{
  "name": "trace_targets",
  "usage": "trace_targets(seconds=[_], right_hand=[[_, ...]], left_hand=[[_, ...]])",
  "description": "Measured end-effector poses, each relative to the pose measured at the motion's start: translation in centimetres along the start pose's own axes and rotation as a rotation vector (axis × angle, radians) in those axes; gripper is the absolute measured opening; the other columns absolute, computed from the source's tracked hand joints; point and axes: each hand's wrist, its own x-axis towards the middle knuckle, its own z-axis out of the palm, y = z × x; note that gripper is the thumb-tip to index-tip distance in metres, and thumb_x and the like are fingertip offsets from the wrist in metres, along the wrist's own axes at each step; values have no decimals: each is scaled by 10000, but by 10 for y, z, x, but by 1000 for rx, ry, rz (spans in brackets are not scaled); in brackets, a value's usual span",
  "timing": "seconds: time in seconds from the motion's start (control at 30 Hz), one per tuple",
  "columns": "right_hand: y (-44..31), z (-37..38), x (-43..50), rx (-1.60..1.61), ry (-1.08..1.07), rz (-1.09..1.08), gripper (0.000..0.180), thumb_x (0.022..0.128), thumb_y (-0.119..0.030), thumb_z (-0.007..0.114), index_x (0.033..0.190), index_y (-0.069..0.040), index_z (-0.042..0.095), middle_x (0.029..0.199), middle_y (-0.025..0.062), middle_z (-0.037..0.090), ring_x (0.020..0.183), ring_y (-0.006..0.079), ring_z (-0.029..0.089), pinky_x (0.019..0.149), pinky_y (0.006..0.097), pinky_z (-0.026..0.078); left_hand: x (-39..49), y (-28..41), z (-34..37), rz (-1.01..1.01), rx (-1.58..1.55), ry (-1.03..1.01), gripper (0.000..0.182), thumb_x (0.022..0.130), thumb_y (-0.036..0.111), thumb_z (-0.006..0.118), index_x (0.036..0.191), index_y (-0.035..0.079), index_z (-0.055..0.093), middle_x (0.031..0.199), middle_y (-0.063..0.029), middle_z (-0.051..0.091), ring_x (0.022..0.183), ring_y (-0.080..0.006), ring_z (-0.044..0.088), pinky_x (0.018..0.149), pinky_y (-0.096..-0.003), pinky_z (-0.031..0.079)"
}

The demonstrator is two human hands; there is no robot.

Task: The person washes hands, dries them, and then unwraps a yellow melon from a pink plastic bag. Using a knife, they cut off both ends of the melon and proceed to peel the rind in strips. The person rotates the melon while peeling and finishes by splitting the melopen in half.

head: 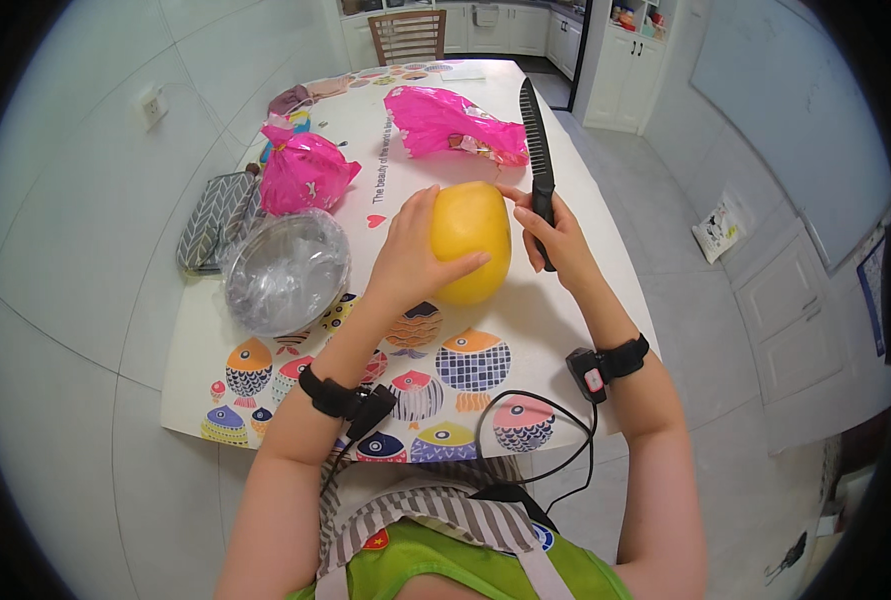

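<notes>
A large yellow pomelo [474, 225] stands on the printed tablecloth [565, 330] in front of me. My left hand [419, 247] is laid around its left side, with the thumb across its front. On the right, my right hand [554, 236] grips the black handle of a knife [537, 142], whose dark blade points away from me, towards the far end of the table. The index finger of that hand reaches to the pomelo's upper right edge. Behind the fruit lies an opened pink plastic wrapper [445, 124].
A metal bowl lined with clear plastic [288, 274] stands at the left, near a tied pink bag [306, 172] and a grey patterned pouch [216, 217]. Black cables [535, 476] from my wrist devices loop over the near table edge. A wooden chair [408, 37] is at the far end.
</notes>
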Motion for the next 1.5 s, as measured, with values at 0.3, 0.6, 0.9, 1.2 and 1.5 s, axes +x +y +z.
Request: trace_targets(seconds=[0.3, 0.6, 0.9, 1.2, 1.5], right_hand=[[-28, -1, -8, -543, 123, -172, 362, 1043, -303, 444, 1294, -74, 568, 992, 26, 619, 717, 77, 474, 663, 215, 396], [-65, -14, -55, -926, 44, -232, 269, 939, -137, 652, 1168, -28, 564, 909, 122, 654, 753, 241, 616, 688, 324, 489], [-155, 1, -73, -1599, -277, -225, 432, 884, -97, 663, 1302, -193, 609, 820, 76, 625, 652, 252, 621, 583, 370, 480], [-169, 63, -80, -1968, -345, -187, 458, 880, -122, 648, 1334, -157, 601, 741, 80, 551, 566, 238, 576, 526, 354, 471], [-207, 90, -56, -2028, -563, -123, 148, 807, -24, 618, 946, 25, 635, 742, 149, 657, 712, 295, 682, 595, 377, 528]], left_hand=[[-4, -4, 1, -85, 50, -37, 1156, 680, 563, 822, 1495, -43, 273, 1542, -287, 271, 1461, -404, 248, 1175, -466, 269], [-1, -11, -1, -52, 124, -21, 1220, 608, 604, 853, 1488, -22, 283, 1567, -331, 185, 1477, -487, 130, 1193, -525, 199], [4, -7, 0, -122, -63, -43, 1319, 599, 591, 866, 1495, -88, 177, 1523, -340, 246, 1432, -460, 258, 1154, -469, 314], [12, 8, -4, -221, -57, -88, 1170, 630, 532, 868, 1410, -107, 275, 1391, -278, 403, 1326, -418, 389, 1098, -471, 374], [17, 15, 2, -177, 47, -98, 1154, 642, 571, 849, 1394, -112, 302, 1397, -279, 409, 1298, -429, 427, 1056, -462, 417]])
